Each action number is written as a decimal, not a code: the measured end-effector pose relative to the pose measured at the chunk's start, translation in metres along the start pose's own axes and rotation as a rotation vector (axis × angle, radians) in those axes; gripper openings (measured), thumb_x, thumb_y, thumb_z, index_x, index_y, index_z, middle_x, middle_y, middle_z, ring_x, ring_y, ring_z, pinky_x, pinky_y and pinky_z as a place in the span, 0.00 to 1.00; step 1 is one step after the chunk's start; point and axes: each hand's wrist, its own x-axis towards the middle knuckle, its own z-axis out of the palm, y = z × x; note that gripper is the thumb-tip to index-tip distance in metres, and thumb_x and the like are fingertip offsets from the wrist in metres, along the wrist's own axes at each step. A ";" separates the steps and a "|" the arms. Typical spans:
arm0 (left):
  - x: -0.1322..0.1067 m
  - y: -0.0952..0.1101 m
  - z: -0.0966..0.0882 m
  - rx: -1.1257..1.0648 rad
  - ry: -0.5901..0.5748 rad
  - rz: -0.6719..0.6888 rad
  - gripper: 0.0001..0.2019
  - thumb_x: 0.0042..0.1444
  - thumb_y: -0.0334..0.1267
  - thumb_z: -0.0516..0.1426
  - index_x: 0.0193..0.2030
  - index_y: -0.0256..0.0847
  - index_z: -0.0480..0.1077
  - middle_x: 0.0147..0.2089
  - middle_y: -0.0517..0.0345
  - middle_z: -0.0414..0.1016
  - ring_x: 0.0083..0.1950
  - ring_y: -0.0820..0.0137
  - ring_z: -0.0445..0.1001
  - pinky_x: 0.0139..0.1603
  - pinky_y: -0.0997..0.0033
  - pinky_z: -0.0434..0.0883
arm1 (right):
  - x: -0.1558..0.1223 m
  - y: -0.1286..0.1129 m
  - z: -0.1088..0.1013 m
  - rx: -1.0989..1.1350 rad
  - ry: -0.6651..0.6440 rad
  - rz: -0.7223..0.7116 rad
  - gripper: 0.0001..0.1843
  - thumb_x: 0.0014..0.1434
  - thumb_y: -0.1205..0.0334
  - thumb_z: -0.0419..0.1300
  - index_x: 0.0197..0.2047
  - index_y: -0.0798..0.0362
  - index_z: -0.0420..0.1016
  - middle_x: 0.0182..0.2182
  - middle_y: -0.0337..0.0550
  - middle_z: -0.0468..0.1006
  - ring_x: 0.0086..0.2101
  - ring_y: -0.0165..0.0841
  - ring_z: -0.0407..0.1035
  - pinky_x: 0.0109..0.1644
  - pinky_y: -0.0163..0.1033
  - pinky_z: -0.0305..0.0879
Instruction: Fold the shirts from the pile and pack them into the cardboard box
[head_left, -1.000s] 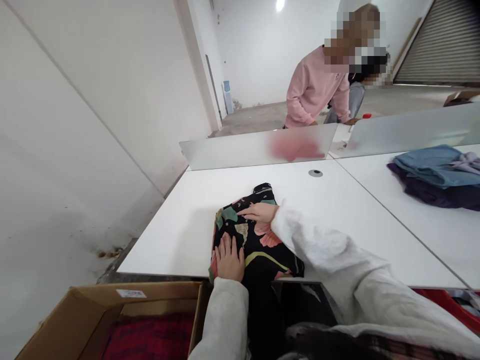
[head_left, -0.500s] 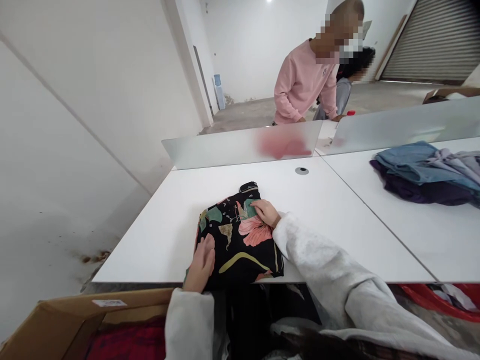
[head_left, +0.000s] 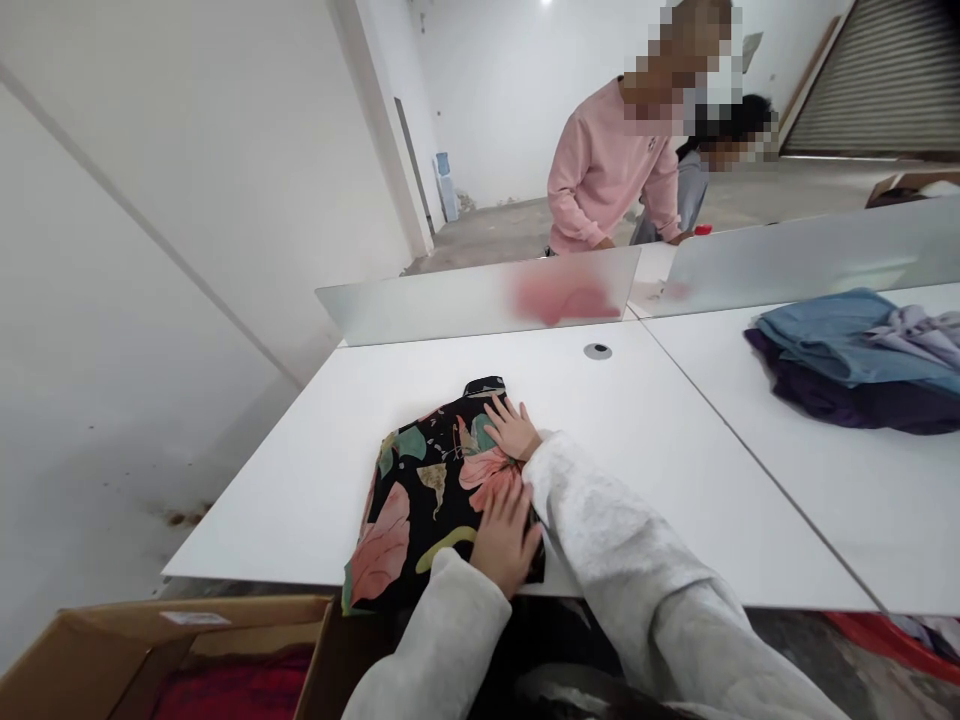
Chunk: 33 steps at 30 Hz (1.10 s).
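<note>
While my hands lie on it, item: a folded black floral garment (head_left: 431, 490), flat on the white counter (head_left: 300, 520), by the near edge.
Left hand (head_left: 506, 545): open, fingers spread, resting on the garment's lower half, not clamped.
Right hand (head_left: 512, 430): open, resting on its upper half, just above the left.
Handling: probably light, soft and limp; best lifted from beneath the folds with both hands.
Nearby: a cardboard box (head_left: 247, 625) holding red plaid cloth (head_left: 225, 685); a pile of blue and purple clothes (head_left: 840, 360).
</note>
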 end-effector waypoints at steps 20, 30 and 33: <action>-0.063 0.041 0.008 0.122 0.034 0.076 0.33 0.62 0.51 0.47 0.69 0.36 0.45 0.69 0.49 0.51 0.69 0.56 0.51 0.64 0.52 0.57 | 0.002 0.003 -0.001 0.032 -0.059 0.000 0.30 0.66 0.50 0.42 0.68 0.51 0.51 0.68 0.46 0.45 0.64 0.50 0.44 0.63 0.64 0.41; -0.098 -0.037 -0.082 -0.194 0.151 -0.161 0.27 0.62 0.45 0.49 0.68 0.50 0.50 0.62 0.55 0.66 0.60 0.68 0.68 0.57 0.68 0.69 | 0.007 0.012 -0.001 0.195 0.193 0.062 0.24 0.65 0.55 0.43 0.57 0.57 0.65 0.62 0.57 0.59 0.59 0.45 0.57 0.60 0.54 0.53; -0.086 -0.092 -0.112 -0.287 0.290 -0.424 0.26 0.60 0.54 0.45 0.61 0.46 0.63 0.57 0.52 0.72 0.56 0.64 0.71 0.57 0.61 0.68 | 0.009 0.017 0.002 0.174 0.244 0.201 0.25 0.65 0.52 0.43 0.54 0.59 0.68 0.58 0.61 0.64 0.58 0.50 0.57 0.59 0.62 0.48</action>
